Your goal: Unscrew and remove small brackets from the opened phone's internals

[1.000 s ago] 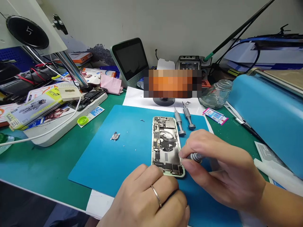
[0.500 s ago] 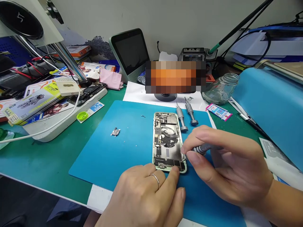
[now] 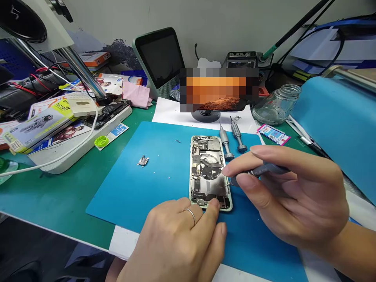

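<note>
An opened phone (image 3: pixel 209 172) with its boards bare lies lengthwise on a blue work mat (image 3: pixel 141 184). My left hand (image 3: pixel 179 243), a ring on one finger, rests on the mat with its fingertips pressed against the phone's near end. My right hand (image 3: pixel 293 196) pinches a grey screwdriver (image 3: pixel 264 170), its tip at the phone's right edge. Two more grey screwdrivers (image 3: pixel 232 141) lie on the mat beyond the phone. A small loose part (image 3: pixel 143 160) sits on the mat to the left.
A glass jar (image 3: pixel 277 105) stands at the back right beside a large blue roll (image 3: pixel 337 125). A dark tablet (image 3: pixel 160 62) leans against the wall. Boxes, cables and a white base (image 3: pixel 73 145) crowd the left side. A green cap (image 3: pixel 102 141) lies near it.
My right hand has lifted and moved up along the phone's right edge with the screwdriver. My left fingertips have settled on the phone's near end. The view has shifted slightly.
</note>
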A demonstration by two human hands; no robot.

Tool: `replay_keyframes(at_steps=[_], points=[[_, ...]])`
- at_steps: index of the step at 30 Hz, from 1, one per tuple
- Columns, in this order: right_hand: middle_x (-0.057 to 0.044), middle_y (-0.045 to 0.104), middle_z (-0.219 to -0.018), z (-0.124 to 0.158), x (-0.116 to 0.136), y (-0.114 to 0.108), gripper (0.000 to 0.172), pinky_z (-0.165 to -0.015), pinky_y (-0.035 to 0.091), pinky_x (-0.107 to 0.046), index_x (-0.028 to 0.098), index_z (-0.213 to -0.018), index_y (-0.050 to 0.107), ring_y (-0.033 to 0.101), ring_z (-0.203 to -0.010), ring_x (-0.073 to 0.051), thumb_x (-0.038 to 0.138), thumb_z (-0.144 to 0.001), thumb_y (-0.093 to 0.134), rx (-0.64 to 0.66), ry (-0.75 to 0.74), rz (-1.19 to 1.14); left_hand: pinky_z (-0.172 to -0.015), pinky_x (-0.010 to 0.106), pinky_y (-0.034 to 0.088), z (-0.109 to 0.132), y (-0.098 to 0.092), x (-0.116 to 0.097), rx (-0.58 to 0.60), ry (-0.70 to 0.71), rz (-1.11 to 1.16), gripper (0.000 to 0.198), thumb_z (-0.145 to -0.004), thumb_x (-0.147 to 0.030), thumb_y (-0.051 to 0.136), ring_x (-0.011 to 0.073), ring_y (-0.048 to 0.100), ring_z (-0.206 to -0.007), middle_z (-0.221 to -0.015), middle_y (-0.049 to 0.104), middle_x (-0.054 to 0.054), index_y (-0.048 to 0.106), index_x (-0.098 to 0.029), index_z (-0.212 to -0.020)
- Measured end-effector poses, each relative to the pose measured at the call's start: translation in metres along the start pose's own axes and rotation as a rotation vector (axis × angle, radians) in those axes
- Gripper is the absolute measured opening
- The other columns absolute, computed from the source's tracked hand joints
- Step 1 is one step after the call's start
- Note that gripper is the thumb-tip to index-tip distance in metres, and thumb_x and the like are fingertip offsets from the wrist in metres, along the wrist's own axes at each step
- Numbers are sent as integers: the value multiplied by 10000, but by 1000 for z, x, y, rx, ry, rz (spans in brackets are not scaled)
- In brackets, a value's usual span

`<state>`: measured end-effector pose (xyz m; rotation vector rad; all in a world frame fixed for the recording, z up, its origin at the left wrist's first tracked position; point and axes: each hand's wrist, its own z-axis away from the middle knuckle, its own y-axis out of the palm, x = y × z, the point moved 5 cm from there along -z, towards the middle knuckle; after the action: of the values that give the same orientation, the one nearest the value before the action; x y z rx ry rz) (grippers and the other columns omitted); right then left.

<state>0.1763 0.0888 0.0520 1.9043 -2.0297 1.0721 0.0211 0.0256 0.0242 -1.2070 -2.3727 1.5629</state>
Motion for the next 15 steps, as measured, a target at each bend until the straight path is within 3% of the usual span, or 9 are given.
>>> replay_keyframes(at_steps=[7,12,15], points=[[-67,790,-1117,-3,-1,-2,634,-696,669,-346,313,-1435,576,789,-830,-207,4,-889,668,3,-2,67,-464,369,425,-1,0,-1,-10,2,4,204,-990,-144,553,168,592,-560,-675,656,-1,744,-107,-1053],[-52,801,-1099,-7,5,-1,696,-783,682,-381,344,-1495,505,791,-786,-208,-9,-906,622,24,-57,101,-485,364,443,1,-3,-1,-64,-5,-21,240,-1000,-198,579,179,595,-582,-731,680,10,724,-108,-1170],[-69,793,-1056,-5,7,-3,595,-768,673,-423,333,-1443,560,771,-780,-221,18,-939,573,14,-35,87,-501,357,464,1,-2,-1,-50,-1,-25,240,-998,-190,576,180,622,-590,-735,691,15,725,-102,-1165]])
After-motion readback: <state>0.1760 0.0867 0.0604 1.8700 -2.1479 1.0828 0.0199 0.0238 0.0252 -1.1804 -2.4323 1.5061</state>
